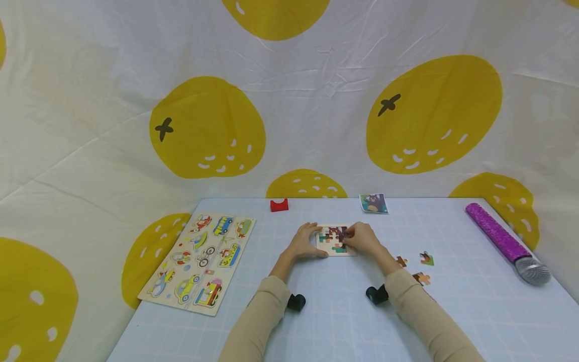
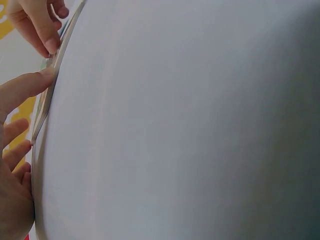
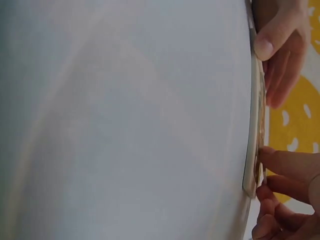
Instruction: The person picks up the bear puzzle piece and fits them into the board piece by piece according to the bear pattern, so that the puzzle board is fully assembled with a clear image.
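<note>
A small pale puzzle board (image 1: pixel 351 252), partly filled with coloured pieces, lies on the table in the head view. My left hand (image 1: pixel 304 242) grips its left side, thumb at the near corner, fingers at the far one. With thumb and fingertips, my right hand (image 1: pixel 363 238) pinches a dark piece (image 1: pixel 347 235) at the board's right part; the fingers hide most of it. The left wrist view has the board (image 2: pixel 54 80) edge-on, the left thumb on its rim. In the right wrist view, right fingers (image 3: pixel 287 165) touch the board's near end.
Several loose pieces (image 1: pixel 426 258) lie right of the board. A picture card (image 1: pixel 374 203) and a red block (image 1: pixel 279 205) are at the back. A large wooden vehicle puzzle (image 1: pixel 199 261) lies left; a purple microphone (image 1: pixel 497 233) lies far right.
</note>
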Demonstrator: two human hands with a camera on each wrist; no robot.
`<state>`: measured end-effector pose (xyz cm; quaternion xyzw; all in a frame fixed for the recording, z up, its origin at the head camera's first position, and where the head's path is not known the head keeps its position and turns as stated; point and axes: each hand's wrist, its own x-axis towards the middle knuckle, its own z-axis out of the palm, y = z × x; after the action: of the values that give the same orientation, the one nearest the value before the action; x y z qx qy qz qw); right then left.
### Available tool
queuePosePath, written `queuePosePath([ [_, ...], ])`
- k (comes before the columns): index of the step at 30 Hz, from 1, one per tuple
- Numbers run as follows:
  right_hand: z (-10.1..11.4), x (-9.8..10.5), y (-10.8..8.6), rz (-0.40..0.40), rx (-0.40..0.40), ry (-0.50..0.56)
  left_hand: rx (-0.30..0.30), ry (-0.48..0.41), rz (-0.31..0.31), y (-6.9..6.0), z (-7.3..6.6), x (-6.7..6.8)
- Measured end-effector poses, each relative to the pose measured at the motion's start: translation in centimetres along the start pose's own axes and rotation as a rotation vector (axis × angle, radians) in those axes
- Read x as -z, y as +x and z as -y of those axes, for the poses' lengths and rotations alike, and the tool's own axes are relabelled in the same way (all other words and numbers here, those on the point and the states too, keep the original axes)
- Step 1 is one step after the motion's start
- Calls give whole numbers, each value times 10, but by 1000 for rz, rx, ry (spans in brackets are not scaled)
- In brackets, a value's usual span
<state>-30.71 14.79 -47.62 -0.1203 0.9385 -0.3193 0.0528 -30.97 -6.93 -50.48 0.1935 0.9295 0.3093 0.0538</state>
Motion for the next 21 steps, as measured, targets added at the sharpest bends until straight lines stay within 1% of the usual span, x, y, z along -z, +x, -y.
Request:
queuePosePath([
  [1,1,0,0,-1,-4,-7,-1,-1,0,0,0,0],
  [3,2,0,-1,-13,25,-60,-2,-3,-2,0,0,0],
  [6,1,0,0,-20,111,-110,2,-2,-4,-1,0,0],
  [8,-1,0,0,-13,190,-140,7,-2,-5,-1,0,0],
  [10,-2,0,1,10,247,-128,10,-2,-3,0,0,-1],
  [12,-4,0,1,32,277,-118,10,-4,0,0,1,-1],
  [13,-5,0,2,36,288,-116,10,-4,3,1,1,-1],
  [17,-7,-1,3,49,289,-115,13,-4,6,1,1,-1],
  [21,-5,0,2,82,255,-128,12,-7,3,1,1,-1],
])
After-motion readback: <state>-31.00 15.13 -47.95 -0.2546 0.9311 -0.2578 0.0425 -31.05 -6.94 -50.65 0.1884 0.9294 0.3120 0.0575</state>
